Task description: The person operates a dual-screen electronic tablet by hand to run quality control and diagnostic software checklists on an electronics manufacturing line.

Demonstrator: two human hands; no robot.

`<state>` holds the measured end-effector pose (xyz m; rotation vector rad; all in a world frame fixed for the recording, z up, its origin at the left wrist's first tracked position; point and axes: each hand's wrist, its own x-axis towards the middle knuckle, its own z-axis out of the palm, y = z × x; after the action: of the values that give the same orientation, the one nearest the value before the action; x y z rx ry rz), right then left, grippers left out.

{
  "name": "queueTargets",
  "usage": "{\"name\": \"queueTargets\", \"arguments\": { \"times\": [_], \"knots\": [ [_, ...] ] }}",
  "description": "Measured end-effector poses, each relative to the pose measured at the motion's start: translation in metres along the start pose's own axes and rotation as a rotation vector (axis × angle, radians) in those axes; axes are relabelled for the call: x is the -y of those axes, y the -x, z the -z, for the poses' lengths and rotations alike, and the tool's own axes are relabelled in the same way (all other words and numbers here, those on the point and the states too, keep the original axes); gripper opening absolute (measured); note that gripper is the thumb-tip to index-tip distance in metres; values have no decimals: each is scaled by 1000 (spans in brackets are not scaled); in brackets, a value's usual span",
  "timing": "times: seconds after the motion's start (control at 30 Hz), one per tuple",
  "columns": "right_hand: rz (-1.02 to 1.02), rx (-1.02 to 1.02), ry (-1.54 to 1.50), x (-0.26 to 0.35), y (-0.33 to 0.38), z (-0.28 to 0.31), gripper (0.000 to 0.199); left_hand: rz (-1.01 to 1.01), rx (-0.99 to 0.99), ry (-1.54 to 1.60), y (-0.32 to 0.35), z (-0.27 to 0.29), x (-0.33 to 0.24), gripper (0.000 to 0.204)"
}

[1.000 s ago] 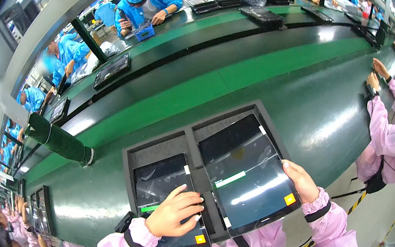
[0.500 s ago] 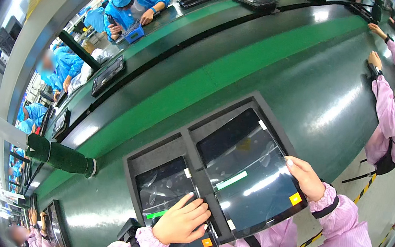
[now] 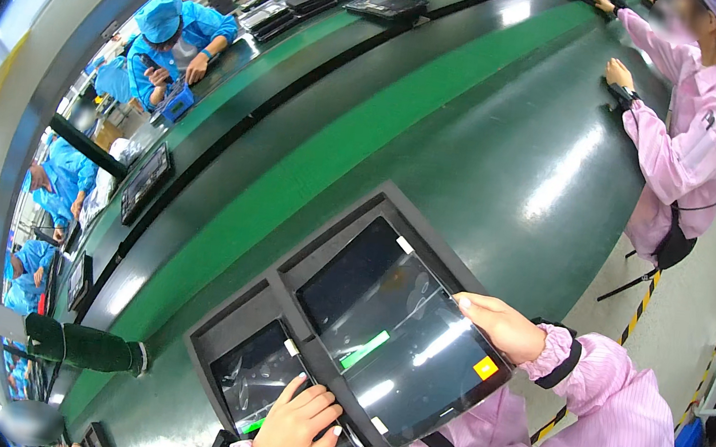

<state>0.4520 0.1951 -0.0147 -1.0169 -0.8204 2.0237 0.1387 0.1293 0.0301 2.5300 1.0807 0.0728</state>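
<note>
A dark grey tray (image 3: 278,290) with two pockets lies on the green bench in front of me. In each pocket sits a black glass panel under clear film. My right hand (image 3: 502,326) rests on the right edge of the larger right panel (image 3: 393,335), fingers flat on it, close to an orange sticker (image 3: 485,367). My left hand (image 3: 297,426) presses on the lower part of the smaller left panel (image 3: 254,380), fingers curled over its edge. A green tab (image 3: 363,349) and white tabs stick out of the film.
A green conveyor strip (image 3: 370,127) runs across the bench. A person in pink (image 3: 687,130) sits at the right. People in blue (image 3: 175,36) work on the far side, with other trays (image 3: 144,184) beside them. A yellow-black floor line (image 3: 637,316) runs at right.
The view has shifted and the tray sits lower in it. My left hand has slid down toward the near end of the left panel. My right hand stays on the right panel's edge.
</note>
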Motion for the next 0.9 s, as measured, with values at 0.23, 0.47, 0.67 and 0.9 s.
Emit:
{"name": "queueTargets", "arguments": {
  "times": [0.23, 0.47, 0.67, 0.9],
  "knots": [
    [-68, -85, -93, 1, -7, -3, 24, -2, -30, -27, -3, 1, -2, 25],
    [-104, -68, -331, 5, -8, -7, 24, 1, -45, -11, -2, 0, -3, 24],
    [-158, -101, -146, 11, -6, -6, 21, 16, -71, -11, -1, -1, -6, 21],
    [145, -189, 707, 23, -12, 5, 18, 25, -185, 86, 3, -2, -1, 20]
  ]
}}
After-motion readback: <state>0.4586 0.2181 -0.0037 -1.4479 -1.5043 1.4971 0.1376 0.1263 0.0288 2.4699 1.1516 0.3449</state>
